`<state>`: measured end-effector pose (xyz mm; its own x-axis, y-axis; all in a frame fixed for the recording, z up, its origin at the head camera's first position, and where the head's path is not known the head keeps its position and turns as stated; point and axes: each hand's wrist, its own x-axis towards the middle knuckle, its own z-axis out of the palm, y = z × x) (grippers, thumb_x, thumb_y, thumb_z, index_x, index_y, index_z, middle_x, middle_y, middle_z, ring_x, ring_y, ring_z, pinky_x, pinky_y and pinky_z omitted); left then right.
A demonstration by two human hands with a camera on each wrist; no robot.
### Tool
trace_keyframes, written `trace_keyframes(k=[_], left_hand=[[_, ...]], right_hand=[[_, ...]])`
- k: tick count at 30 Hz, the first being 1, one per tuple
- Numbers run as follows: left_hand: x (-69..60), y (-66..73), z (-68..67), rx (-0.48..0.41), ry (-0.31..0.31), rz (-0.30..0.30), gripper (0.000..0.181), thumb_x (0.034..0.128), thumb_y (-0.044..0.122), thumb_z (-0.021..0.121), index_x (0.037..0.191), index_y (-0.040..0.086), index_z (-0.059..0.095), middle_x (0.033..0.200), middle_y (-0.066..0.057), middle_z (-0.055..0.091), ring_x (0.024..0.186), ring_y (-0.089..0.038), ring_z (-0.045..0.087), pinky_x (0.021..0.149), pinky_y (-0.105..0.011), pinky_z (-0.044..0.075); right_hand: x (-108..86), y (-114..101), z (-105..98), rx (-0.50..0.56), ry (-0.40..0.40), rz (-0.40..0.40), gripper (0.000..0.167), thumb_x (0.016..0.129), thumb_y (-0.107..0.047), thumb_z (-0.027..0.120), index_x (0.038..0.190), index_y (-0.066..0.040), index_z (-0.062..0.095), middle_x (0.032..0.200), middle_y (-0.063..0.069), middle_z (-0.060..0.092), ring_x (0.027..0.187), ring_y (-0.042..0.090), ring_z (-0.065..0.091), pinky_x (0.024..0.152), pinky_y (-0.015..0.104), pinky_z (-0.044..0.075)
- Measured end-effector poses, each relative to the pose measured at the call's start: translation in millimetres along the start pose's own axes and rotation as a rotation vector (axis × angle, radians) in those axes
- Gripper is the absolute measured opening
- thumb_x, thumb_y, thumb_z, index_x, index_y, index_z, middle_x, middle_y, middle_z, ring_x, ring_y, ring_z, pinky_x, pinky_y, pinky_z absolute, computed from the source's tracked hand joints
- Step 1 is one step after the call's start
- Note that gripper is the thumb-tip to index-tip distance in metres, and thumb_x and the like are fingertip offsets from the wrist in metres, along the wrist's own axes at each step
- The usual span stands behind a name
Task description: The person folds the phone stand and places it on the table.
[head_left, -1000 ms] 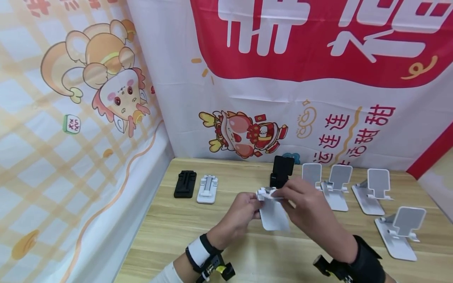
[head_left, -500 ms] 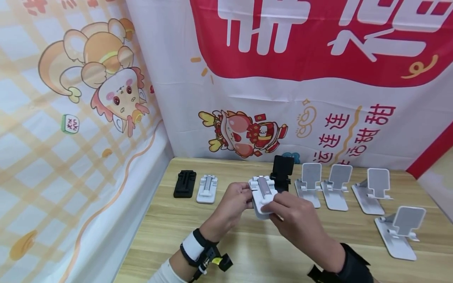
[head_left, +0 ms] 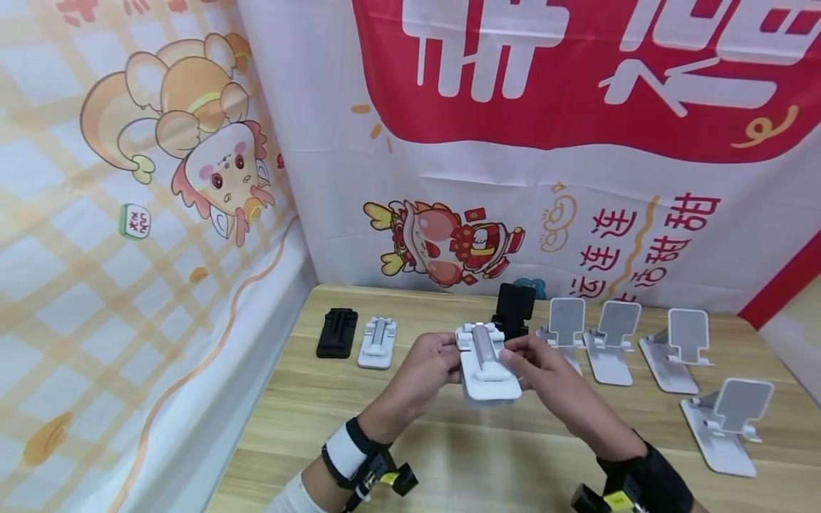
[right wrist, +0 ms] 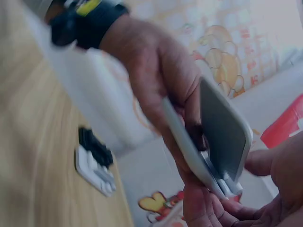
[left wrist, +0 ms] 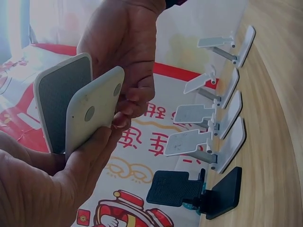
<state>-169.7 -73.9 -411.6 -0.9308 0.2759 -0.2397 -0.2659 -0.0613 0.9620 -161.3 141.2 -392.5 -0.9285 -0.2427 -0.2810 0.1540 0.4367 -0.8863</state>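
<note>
A white phone stand is raised above the table, its grey centre strip facing up. My left hand grips its left side, with the thumb and fingers along the edge. At the opposite side my right hand pinches the edge near the hinge end, thumb in front. Between its two plates a gap shows in the left wrist view, where the base stands apart from the grey-padded panel. The right wrist view likewise shows the grey panel partly swung away from the base.
On the wooden table, a folded black stand and a folded white stand lie at left. An unfolded black stand is behind my hands. Several unfolded white stands stand at right. Printed cloth hangs behind.
The stand has turned from its pale plate side to its grey-strip side. My right hand has moved from its lower end up to the right edge near the hinge.
</note>
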Motion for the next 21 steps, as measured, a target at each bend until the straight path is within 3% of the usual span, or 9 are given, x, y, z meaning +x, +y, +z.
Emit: trace_keyframes(k=[3, 9, 16, 21], left_hand=[[-1.9, 1.2, 2.0, 0.019, 0.002, 0.002, 0.034, 0.1084, 0.008, 0.046, 0.138, -0.003, 0.058, 0.125, -0.015, 0.072, 0.106, -0.020, 0.074, 0.086, -0.031, 0.063], [-4.2, 2.2, 3.6, 0.021, -0.011, 0.007, 0.034, 0.1089, 0.008, 0.045, 0.139, -0.003, 0.057, 0.127, -0.016, 0.071, 0.109, -0.023, 0.073, 0.088, -0.032, 0.063], [-3.9, 2.8, 1.9, 0.038, -0.051, -0.018, 0.036, 0.1091, 0.009, 0.045, 0.142, -0.003, 0.055, 0.131, -0.015, 0.069, 0.113, -0.023, 0.072, 0.091, -0.031, 0.062], [-3.0, 5.1, -3.0, -0.049, -0.122, -0.041, 0.040, 0.1090, 0.005, 0.038, 0.145, -0.007, 0.049, 0.137, -0.020, 0.064, 0.119, -0.026, 0.068, 0.098, -0.035, 0.059]], right_hand=[[2.6, 3.6, -0.9, 0.111, -0.063, 0.055, 0.059, 0.106, -0.042, 0.054, 0.146, -0.001, 0.041, 0.131, 0.017, 0.054, 0.102, 0.023, 0.060, 0.090, 0.035, 0.058], [3.4, 3.6, -4.7, 0.230, -0.130, 0.108, 0.060, 0.106, -0.039, 0.055, 0.146, 0.003, 0.040, 0.135, 0.018, 0.055, 0.103, 0.023, 0.063, 0.095, 0.035, 0.058], [3.0, 4.6, -6.6, 0.250, -0.153, 0.103, 0.060, 0.106, -0.038, 0.056, 0.145, 0.006, 0.042, 0.132, 0.018, 0.058, 0.102, 0.022, 0.064, 0.094, 0.035, 0.059], [2.1, 6.4, -7.8, 0.264, -0.159, 0.107, 0.060, 0.106, -0.037, 0.056, 0.146, 0.005, 0.041, 0.134, 0.018, 0.057, 0.103, 0.022, 0.064, 0.094, 0.035, 0.059]])
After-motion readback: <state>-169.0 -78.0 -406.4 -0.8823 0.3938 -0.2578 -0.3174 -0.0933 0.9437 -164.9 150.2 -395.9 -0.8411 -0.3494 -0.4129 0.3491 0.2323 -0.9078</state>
